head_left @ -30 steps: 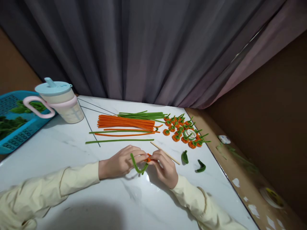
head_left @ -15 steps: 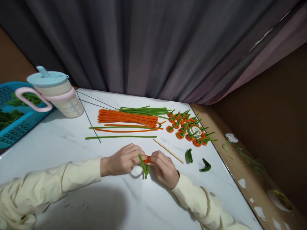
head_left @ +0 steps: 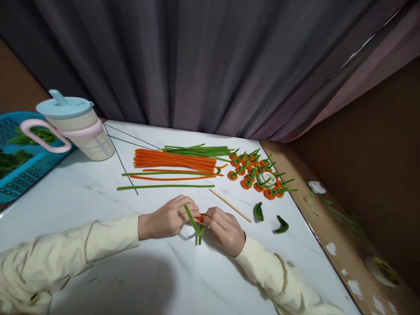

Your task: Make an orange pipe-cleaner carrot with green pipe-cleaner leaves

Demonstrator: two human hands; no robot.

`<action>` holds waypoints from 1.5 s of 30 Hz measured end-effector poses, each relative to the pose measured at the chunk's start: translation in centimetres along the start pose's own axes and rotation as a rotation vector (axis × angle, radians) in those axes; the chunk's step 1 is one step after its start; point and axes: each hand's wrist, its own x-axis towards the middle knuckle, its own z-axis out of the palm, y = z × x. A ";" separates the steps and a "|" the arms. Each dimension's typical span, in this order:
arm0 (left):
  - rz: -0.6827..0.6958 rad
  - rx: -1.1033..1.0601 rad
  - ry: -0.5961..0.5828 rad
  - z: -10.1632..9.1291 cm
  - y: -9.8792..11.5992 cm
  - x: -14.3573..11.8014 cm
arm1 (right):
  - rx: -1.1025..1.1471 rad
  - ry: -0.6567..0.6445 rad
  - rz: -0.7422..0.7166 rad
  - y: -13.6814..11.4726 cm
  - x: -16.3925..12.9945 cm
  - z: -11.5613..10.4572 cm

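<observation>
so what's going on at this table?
A person works at a white table. The left hand and right hand pinch a small orange piece with a bent green pipe cleaner on it. Beyond lie straight orange pipe cleaners, green pipe cleaners, a wooden stick and a cluster of finished orange pieces.

Glossy marble table [head_left: 98, 205], fuzzy green stem [head_left: 193, 224]

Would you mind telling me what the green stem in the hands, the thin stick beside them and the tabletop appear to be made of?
Green stem: likely a chenille pipe cleaner, fuzzy and matte, holding a sharp bend. Thin stick: probably wood or bamboo, pale tan, straight, unpolished. Tabletop: marble or marble-look laminate, glossy white with grey veins and reflections; which one cannot be told.
</observation>
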 end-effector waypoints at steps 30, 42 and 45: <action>-0.808 -0.699 0.090 0.2 1.3 1.1 | 0.527 0.097 0.617 0.5 0.3 0.5; -1.000 -1.226 0.101 0.0 1.0 1.6 | 0.887 0.153 0.819 1.1 0.2 0.8; -1.037 -1.319 0.106 -0.2 1.0 1.7 | 0.796 0.199 0.834 1.1 0.0 0.8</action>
